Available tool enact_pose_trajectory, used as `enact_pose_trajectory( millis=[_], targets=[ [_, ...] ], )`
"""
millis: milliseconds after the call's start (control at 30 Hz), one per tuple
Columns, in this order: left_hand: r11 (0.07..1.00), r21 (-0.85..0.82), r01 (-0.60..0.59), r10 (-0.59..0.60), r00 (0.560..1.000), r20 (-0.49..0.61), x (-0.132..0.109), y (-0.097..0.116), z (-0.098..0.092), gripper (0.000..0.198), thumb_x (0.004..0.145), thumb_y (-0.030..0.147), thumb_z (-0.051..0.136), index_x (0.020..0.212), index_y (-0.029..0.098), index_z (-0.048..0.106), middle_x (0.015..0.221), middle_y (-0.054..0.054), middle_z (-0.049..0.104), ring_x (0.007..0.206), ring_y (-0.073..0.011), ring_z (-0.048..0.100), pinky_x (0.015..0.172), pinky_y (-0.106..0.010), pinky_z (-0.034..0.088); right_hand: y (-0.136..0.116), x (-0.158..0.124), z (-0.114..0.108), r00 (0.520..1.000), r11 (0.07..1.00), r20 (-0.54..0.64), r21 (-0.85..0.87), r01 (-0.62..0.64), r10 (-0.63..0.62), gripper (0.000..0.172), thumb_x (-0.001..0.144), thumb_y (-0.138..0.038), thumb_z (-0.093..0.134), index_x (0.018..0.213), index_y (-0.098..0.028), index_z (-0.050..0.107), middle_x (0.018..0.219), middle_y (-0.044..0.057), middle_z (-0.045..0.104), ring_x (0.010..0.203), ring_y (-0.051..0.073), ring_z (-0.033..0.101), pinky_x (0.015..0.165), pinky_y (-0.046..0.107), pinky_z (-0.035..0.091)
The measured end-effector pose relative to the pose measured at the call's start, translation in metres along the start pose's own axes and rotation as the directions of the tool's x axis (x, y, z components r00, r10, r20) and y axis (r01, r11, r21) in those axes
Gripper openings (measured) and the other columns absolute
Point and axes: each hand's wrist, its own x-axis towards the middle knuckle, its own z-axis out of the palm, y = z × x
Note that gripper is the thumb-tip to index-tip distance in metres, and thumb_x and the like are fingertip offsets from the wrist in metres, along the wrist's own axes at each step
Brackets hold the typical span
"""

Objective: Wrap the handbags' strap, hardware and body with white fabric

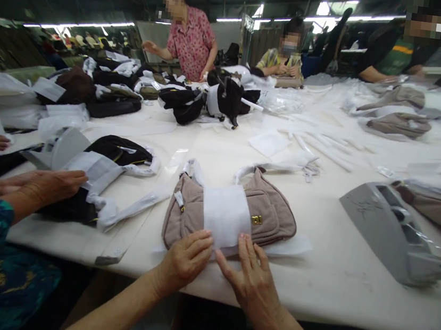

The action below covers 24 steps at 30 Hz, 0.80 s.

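Observation:
A taupe ribbed handbag (187, 204) with gold fittings lies in front of me, its strap wrapped in white material. Around its middle runs a white paper band (226, 214). At the band's lower left edge, my left hand (187, 260) has its fingers pressed together on the paper. My right hand (252, 278) rests at the lower right edge, thumb apart and fingers stretched over band and bag. Under the bag, a white sheet (291, 247) sticks out to the right. The underside of the bag is hidden.
At left, a co-worker's hands (48, 189) handle a black bag (121, 150). A grey holder (381, 227) stands at right beside another taupe bag (435, 218). Black bags (224, 98) and loose white strips (327, 148) lie farther back; several people work around the table (349, 298).

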Motion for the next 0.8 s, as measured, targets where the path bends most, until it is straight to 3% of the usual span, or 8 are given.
enact_pose_trajectory(
  millis=[133, 267, 367, 467, 533, 667, 733, 800],
  targets=[
    [0.999, 0.031, 0.018, -0.018, 1.000, -0.003, 0.005, 0.005, -0.010, 0.026, 0.076, 0.003, 0.051, 0.100, 0.010, 0.056, 0.099, -0.011, 0.062, 0.109, -0.0232, 0.051, 0.094, -0.040, 0.046, -0.009, 0.002, 0.003, 0.996, 0.995, -0.029, -0.043, -0.089, 0.087, 0.064, 0.078, -0.002, 0.044, 0.135, -0.027, 0.030, 0.128, 0.024, 0.041, 0.121, 0.038, 0.035, 0.082, 0.053, 0.041],
    [0.996, -0.025, 0.084, -0.082, 0.994, 0.067, 0.030, 0.003, -0.028, 0.017, 0.080, 0.009, 0.048, 0.092, 0.015, 0.058, 0.089, -0.008, 0.063, 0.097, -0.0199, 0.057, 0.090, -0.039, 0.048, -0.016, 0.005, 0.008, 0.988, 0.991, -0.080, -0.019, -0.134, 0.132, 0.056, 0.080, -0.004, 0.044, 0.131, -0.026, 0.037, 0.129, 0.024, 0.042, 0.119, 0.036, 0.038, 0.083, 0.054, 0.039],
    [0.997, -0.075, 0.016, -0.007, 0.992, 0.124, 0.054, -0.006, -0.029, 0.024, 0.083, 0.014, 0.045, 0.105, 0.014, 0.056, 0.110, -0.012, 0.058, 0.112, -0.0228, 0.048, 0.093, -0.040, 0.045, -0.016, 0.006, 0.011, 0.983, 0.989, -0.114, 0.000, -0.147, 0.146, 0.050, 0.082, -0.006, 0.042, 0.127, -0.026, 0.041, 0.129, 0.022, 0.043, 0.118, 0.034, 0.041, 0.083, 0.054, 0.039],
    [0.979, -0.156, -0.135, 0.169, 0.957, 0.236, 0.067, -0.017, -0.017, 0.038, 0.086, 0.016, 0.040, 0.124, 0.014, 0.044, 0.126, -0.012, 0.049, 0.124, -0.0229, 0.036, 0.099, -0.040, 0.040, -0.016, 0.006, 0.011, 0.969, 0.981, -0.153, 0.007, -0.193, 0.192, 0.044, 0.083, -0.009, 0.041, 0.124, -0.026, 0.045, 0.125, 0.021, 0.047, 0.118, 0.033, 0.041, 0.085, 0.051, 0.040],
    [0.965, -0.181, -0.189, 0.233, 0.935, 0.268, 0.067, -0.023, -0.006, 0.042, 0.087, 0.017, 0.036, 0.130, 0.015, 0.038, 0.125, -0.010, 0.051, 0.123, -0.0205, 0.038, 0.099, -0.038, 0.040, -0.015, 0.005, 0.011, 0.962, 0.978, -0.179, -0.001, -0.208, 0.205, 0.043, 0.083, -0.014, 0.045, 0.125, -0.026, 0.044, 0.121, 0.019, 0.050, 0.118, 0.033, 0.041, 0.085, 0.049, 0.041],
    [0.973, -0.071, -0.221, 0.231, 0.949, 0.216, 0.055, -0.036, 0.013, 0.046, 0.086, 0.016, 0.037, 0.132, 0.021, 0.036, 0.126, -0.005, 0.052, 0.118, -0.0183, 0.046, 0.096, -0.032, 0.042, -0.009, 0.004, 0.018, 0.944, 0.982, -0.294, -0.071, -0.177, 0.149, 0.044, 0.082, -0.026, 0.052, 0.125, -0.027, 0.043, 0.114, 0.017, 0.056, 0.114, 0.031, 0.045, 0.085, 0.046, 0.042],
    [0.956, -0.087, -0.279, 0.291, 0.940, 0.180, 0.049, -0.043, 0.022, 0.047, 0.085, 0.019, 0.039, 0.132, 0.023, 0.036, 0.125, -0.003, 0.053, 0.115, -0.0173, 0.049, 0.094, -0.027, 0.043, -0.004, 0.004, 0.023, 0.933, 0.980, -0.340, -0.111, -0.165, 0.118, 0.035, 0.080, -0.027, 0.054, 0.115, -0.025, 0.050, 0.110, 0.015, 0.059, 0.114, 0.030, 0.047, 0.086, 0.043, 0.043],
    [0.961, -0.099, -0.258, 0.266, 0.960, 0.090, 0.044, -0.044, 0.030, 0.047, 0.085, 0.018, 0.037, 0.132, 0.026, 0.036, 0.122, -0.001, 0.055, 0.113, -0.0160, 0.050, 0.093, -0.026, 0.043, 0.002, 0.006, 0.021, 0.932, 0.986, -0.354, -0.105, -0.130, 0.085, 0.022, 0.080, -0.031, 0.052, 0.100, -0.022, 0.055, 0.107, 0.014, 0.061, 0.113, 0.028, 0.048, 0.085, 0.039, 0.044]
  ],
)
